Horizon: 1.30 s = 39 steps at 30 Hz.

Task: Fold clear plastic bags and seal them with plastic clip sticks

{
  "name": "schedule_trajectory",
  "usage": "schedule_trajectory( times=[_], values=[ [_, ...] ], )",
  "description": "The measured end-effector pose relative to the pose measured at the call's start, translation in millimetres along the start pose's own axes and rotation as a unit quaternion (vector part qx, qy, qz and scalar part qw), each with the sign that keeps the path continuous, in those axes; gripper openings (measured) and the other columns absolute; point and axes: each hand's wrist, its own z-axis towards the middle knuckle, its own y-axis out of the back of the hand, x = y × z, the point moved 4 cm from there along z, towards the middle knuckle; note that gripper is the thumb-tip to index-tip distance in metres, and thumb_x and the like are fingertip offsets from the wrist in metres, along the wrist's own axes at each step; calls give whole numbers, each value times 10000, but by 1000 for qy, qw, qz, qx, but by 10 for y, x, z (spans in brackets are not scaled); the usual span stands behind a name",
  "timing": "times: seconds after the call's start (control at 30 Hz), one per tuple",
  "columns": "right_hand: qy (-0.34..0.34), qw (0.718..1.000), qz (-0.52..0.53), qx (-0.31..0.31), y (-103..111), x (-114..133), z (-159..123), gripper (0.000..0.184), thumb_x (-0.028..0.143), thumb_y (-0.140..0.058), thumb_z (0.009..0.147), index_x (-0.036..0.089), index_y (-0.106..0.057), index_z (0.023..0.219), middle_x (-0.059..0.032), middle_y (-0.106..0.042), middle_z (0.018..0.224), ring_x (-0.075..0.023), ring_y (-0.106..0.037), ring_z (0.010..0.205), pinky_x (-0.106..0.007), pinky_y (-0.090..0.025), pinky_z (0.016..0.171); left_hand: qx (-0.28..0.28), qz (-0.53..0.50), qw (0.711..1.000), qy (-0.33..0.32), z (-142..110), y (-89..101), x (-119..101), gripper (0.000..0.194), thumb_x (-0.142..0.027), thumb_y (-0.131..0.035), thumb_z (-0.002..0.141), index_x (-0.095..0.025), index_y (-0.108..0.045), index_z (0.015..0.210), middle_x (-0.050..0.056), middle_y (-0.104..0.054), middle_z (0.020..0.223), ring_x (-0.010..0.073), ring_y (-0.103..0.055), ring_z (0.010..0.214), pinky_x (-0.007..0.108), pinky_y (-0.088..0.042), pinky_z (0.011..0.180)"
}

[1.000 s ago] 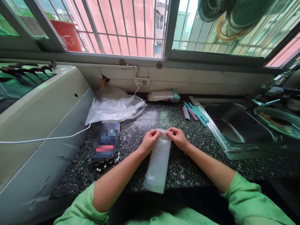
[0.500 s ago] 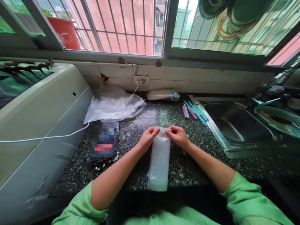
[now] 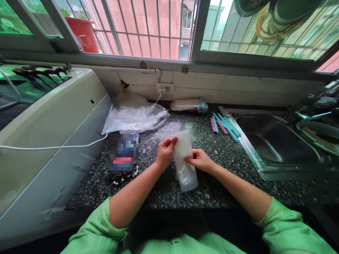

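Folded plastic bag [image 3: 186, 176], translucent, is held in both hands over the near part of the speckled stone countertop [image 3: 222, 183], roughly mid-counter. Long narrow shape, tilted, lower end toward the person. Can't tell if that end touches the stone.

Left hand [image 3: 165, 152]: thumb and fingers pinching the bag's upper left edge. Right hand [image 3: 201, 160]: lower down on the right edge, thumb and fingers pinching there, fingertips over the plastic. Green sleeves pushed up both arms.

Left of the hands: pixelated item [image 3: 123, 153] flat on the stone, small shiny pieces [image 3: 119, 181] at its near edge. Behind it, heap of clear plastic bags [image 3: 135, 114], with white cable [image 3: 79, 146] running off left toward the cream appliance [image 3: 47, 106].

Back wall: wall socket [image 3: 165, 88], a plug in it. Below and just right, clear packet [image 3: 185, 104] with teal and pink pieces at its right end.

Right side: teal and pink sealing clips [image 3: 227, 127] lying loose beside the steel sink [image 3: 275, 137]. Green basin [image 3: 317, 135] at the sink's far right.
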Motion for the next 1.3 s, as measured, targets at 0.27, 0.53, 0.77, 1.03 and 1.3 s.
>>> schedule_trajectory(
  times=[0.27,0.53,0.77,1.03,1.3],
  values=[
    [-8,998,64,-11,-77,-108,8,421,458,-739,551,111,-661,776,-46,-666,744,-141,-559,647,-310,-472,673,87,30,996,1,-68,-117,-85,434,-548,-724,538,-139,-663,670,13,-632,669,126,-523,638,232,-423,601],
    [75,983,-98,-137,340,53,80,352,487,-537,749,151,-615,679,-1,-577,577,-115,-497,549,-242,-398,543,22,-8,994,108,24,-6,99,454,-530,-744,480,-135,-628,673,-34,-581,543,83,-462,494,200,-366,495],
    [67,812,-448,-369,1300,28,174,197,284,-504,783,161,-657,764,-88,-663,801,-189,-579,710,-277,-381,612,19,-11,991,130,34,-8,94,380,-442,-750,467,-138,-614,649,-48,-557,514,67,-424,459,186,-322,458],
    [-109,707,-532,-453,1803,-76,59,284,382,-514,801,167,-669,901,-125,-643,909,-229,-594,777,-281,-384,585,17,-4,990,143,19,-14,69,390,-448,-737,457,-134,-612,652,-41,-552,509,72,-421,449,195,-311,450],
    [-201,694,-566,-398,1779,-109,90,373,436,-492,811,140,-659,963,-153,-649,960,-281,-616,871,-336,-426,663,37,13,988,151,10,-12,106,391,-465,-719,484,-128,-611,652,-41,-527,509,68,-404,454,194,-297,456]
  ],
)
